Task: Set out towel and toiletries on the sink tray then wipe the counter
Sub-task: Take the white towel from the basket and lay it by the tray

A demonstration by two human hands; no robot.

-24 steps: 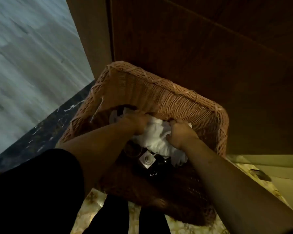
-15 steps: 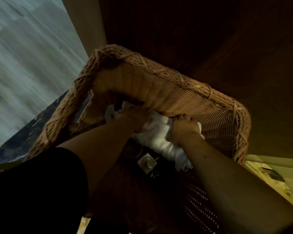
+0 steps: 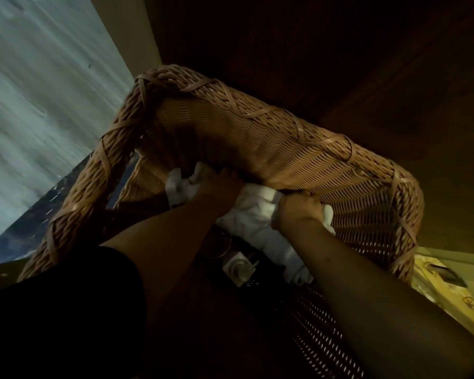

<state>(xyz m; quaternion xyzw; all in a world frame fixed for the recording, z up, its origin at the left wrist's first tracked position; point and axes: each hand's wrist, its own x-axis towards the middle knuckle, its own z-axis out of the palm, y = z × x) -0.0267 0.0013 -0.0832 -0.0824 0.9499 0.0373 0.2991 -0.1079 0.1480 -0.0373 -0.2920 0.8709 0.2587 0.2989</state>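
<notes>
Fingers of the left hand [image 3: 216,184] are curled tight around one bunched end of a white towel [image 3: 253,214], just left of the frame's centre. The right hand [image 3: 298,212] is a closed fist on the same towel, a little lower and to the right, so the cloth stretches between the two grips. The towel's long axis runs from upper left to lower right: one crumpled end pokes out past the left hand, the other trails below the right forearm toward the lower middle of the frame.

Both hands are deep inside a wicker basket [image 3: 312,160], close against its far wall. Just below the towel, near the frame's centre, sits a pump bottle [image 3: 237,268], its white top facing the camera; the body is lost in shadow. A ring-shaped rim beside it is too dark to identify.

The basket's near side is in deep shadow and runs off the bottom edge. A black sleeve [image 3: 66,310] fills the lower left. Dark wood panelling [image 3: 340,50] fills the upper right, and a pale blurred wall [image 3: 39,105] the upper left.
</notes>
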